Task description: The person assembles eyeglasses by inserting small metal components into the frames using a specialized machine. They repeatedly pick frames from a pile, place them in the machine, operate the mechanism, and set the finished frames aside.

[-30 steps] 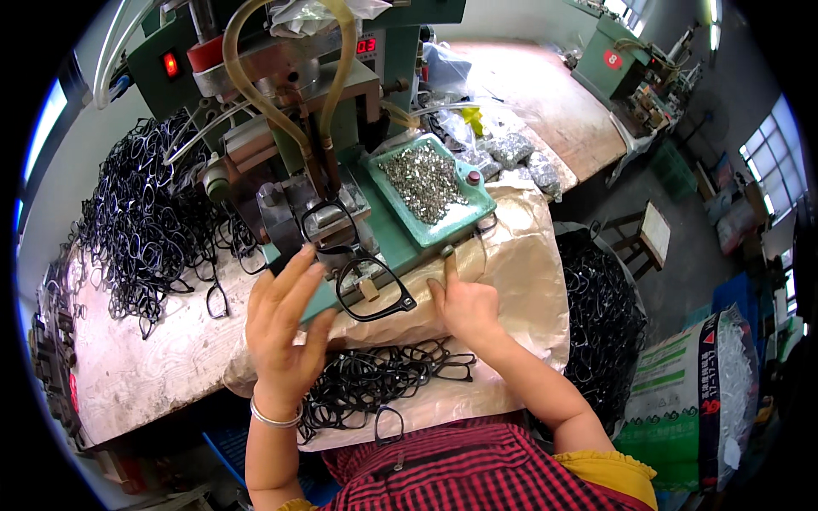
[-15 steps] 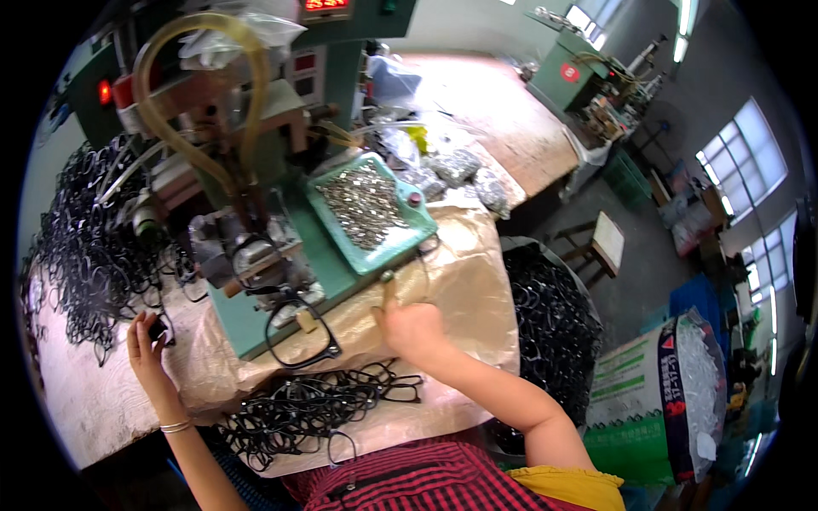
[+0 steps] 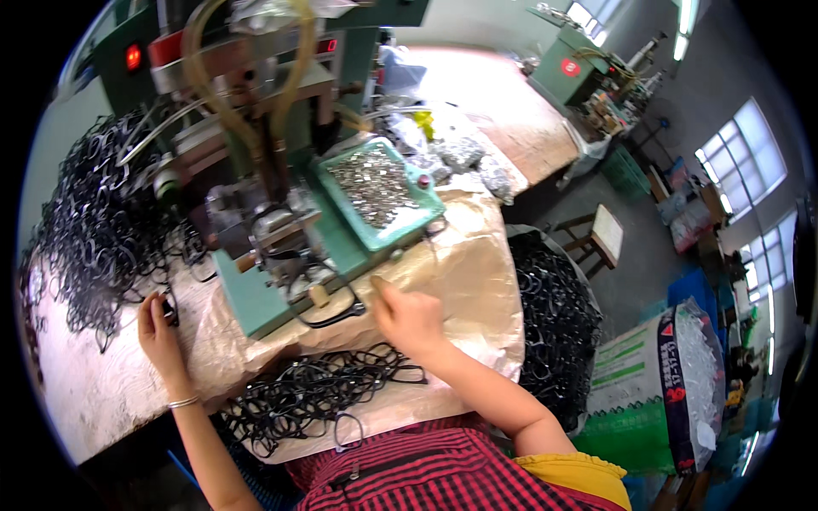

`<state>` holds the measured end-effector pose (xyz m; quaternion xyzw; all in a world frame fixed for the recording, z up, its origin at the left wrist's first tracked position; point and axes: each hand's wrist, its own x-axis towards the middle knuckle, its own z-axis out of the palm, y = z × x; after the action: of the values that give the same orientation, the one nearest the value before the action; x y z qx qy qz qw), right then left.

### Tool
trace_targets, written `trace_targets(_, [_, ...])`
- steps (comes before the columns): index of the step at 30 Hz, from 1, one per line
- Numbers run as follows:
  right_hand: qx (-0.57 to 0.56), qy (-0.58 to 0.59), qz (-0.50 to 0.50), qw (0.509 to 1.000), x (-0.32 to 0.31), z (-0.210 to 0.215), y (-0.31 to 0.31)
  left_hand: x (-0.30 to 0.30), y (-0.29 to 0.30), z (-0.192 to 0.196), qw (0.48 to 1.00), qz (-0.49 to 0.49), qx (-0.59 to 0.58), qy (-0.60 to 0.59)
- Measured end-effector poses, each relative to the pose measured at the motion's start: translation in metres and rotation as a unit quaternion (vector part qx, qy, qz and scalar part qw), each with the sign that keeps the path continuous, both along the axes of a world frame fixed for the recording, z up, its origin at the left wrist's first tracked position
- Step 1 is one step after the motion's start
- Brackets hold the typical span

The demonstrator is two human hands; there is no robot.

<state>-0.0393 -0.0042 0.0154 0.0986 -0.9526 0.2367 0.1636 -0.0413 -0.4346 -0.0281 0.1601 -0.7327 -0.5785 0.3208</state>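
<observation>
cluttered workbench (image 3: 94, 400) — left hand (image 3: 159, 328) on black frames (image 3: 94, 238), right hand (image 3: 409, 315) apart

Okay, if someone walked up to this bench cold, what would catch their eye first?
Probably the black eyeglass frames: a big tangled heap at the left of the bench and a smaller pile at its near edge. Next, the green machine at centre, with a teal tray of small metal parts on its right. The left hand touches the heap's edge; the right hand rests by the machine.

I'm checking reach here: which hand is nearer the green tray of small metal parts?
Right. The right hand lies just below the green tray; the left hand is far left, at the black frame pile.
</observation>
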Motion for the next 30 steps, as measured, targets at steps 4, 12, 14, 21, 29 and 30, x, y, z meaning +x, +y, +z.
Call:
trace_targets(4, [-0.044, 0.132, 0.045, 0.989, -0.01, 0.017, -0.031, 0.0, 0.042, 0.057, 0.912, 0.145, -0.356, -0.145])
trace_targets(12, [0.003, 0.107, 0.034, 0.994, -0.015, 0.005, -0.052, -0.012, 0.017, 0.049, 0.79, 0.092, -0.537, -0.283])
trace_targets(14, [-0.1, 0.07, 0.05, 0.991, -0.013, 0.013, -0.043, -0.012, 0.001, 0.066, 0.754, 0.027, -0.551, -0.357])
trace_targets(21, [-0.49, -0.119, 0.033, 0.863, -0.031, 0.061, 0.02, 0.04, -0.024, 0.1, 0.876, 0.01, -0.45, -0.172])
trace_targets(29, [-0.472, -0.081, 0.103, 0.872, -0.072, 0.095, -0.005, 0.077, 0.061, 0.099, 0.996, 0.084, 0.036, -0.009])
trace_targets(30, [-0.476, -0.093, 0.123, 0.866, -0.073, 0.096, -0.009, 0.073, 0.073, 0.101, 0.993, 0.055, 0.103, 0.021])
